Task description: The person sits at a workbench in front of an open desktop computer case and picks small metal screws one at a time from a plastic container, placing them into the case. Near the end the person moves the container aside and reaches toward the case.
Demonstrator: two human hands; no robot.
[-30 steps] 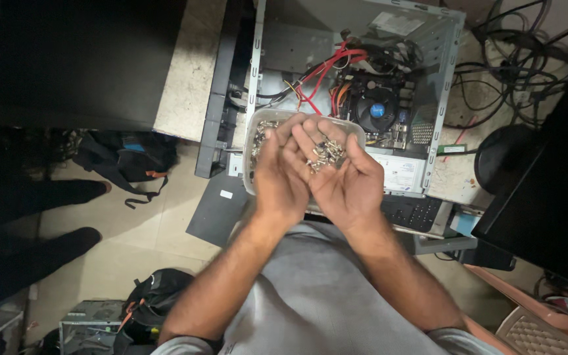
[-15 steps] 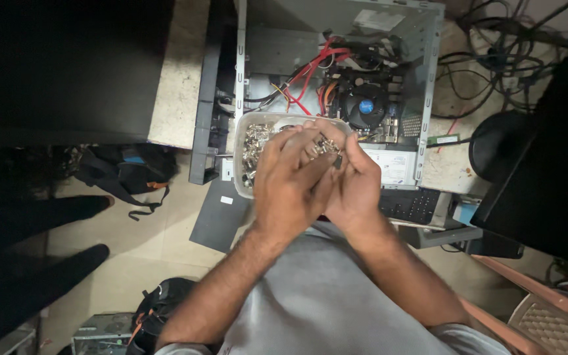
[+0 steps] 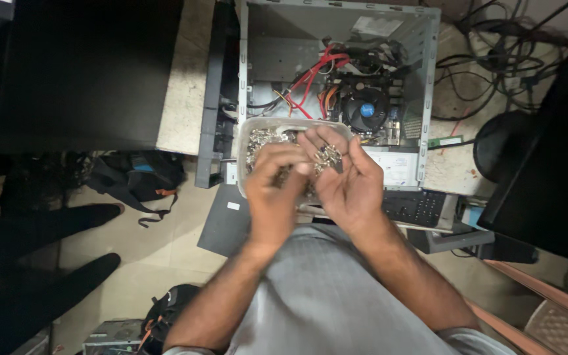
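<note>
Cupping a small heap of metal screws [image 3: 327, 156], the right hand [image 3: 350, 184] lies palm up with fingers loosely curled around them. The screws lie jumbled, so no shared direction can be read; the heap itself spreads across the base of the fingers. The left hand [image 3: 274, 190] is bent over from the left, its fingertips [image 3: 302, 165] pinched together at the edge of that heap; whether a screw sits between them cannot be told. Both hands hover above a clear plastic tub [image 3: 248, 131] filled with more screws, its long axis running left to right. Behind the tub lies an open computer case [image 3: 428, 79] on its side, showing red cables [image 3: 317, 69] and a round cooling fan [image 3: 366, 110]. A black keyboard [image 3: 419, 207] sits just right of the right wrist. A dark backpack [image 3: 139, 177] rests on the floor at left.
</note>
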